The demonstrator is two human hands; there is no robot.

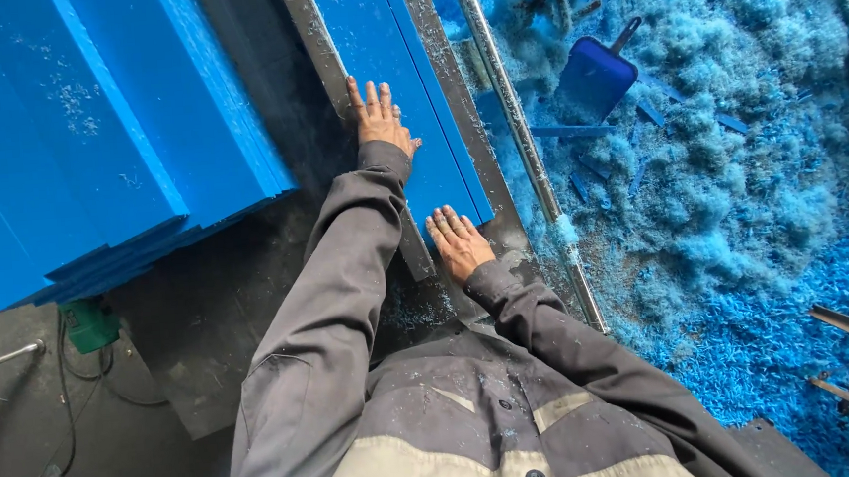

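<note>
Head view, left hand (377, 115) and right hand (458, 243) flat (fingers spread), on blue plank (387, 62).

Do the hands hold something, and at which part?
Nothing is gripped: left hand lies flat on the blue board, right hand at its near end.

Two hands (379, 117) (459, 243), one blue board (382, 62) beneath, one stack of blue boards (89, 142), one blue dustpan (595, 77).

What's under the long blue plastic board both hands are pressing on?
The long blue plastic board lies on a grey metal machine bed, left hand and right hand flat on it. The bed beneath is covered.
</note>
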